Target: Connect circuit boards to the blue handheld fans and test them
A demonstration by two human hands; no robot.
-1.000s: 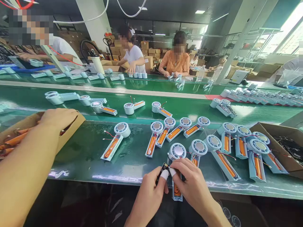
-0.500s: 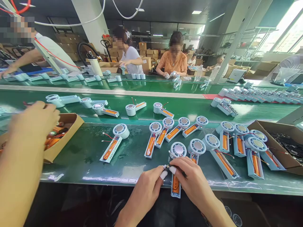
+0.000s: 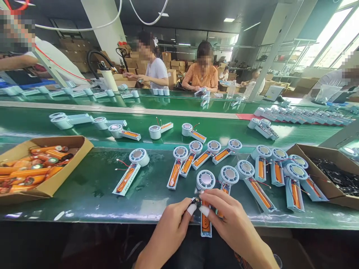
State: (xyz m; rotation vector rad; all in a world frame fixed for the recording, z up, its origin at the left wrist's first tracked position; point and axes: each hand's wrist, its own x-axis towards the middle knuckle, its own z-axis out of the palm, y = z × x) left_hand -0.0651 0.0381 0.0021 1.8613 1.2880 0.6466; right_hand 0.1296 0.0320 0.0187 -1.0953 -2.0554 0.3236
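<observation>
Another person's arm, over the cardboard box (image 3: 66,177) at 9 o'clock a half second ago, is gone; that box now shows fully, heaped with orange cells. The person's own hands have barely shifted, so the work looks mid-step. Left hand (image 3: 174,223): grip pinching a small black board (image 3: 196,201) between thumb and index. Right hand (image 3: 231,218): fingertips gathered just beside the board; can't tell what, if anything, they pinch. Fan (image 3: 205,181) lies at the desk (image 3: 92,203) edge, head toward 12, handle toward 6, partly behind the right fingers. Pale-blue, smooth, plastic-looking shell; round slotted head with silvery disc, straight trough handle, shiny orange cell inside. White covers on both thumbs. Desk glossy green. Second box (image 3: 346,201) at 2 o'clock: brown cardboard, dark parts inside.
</observation>
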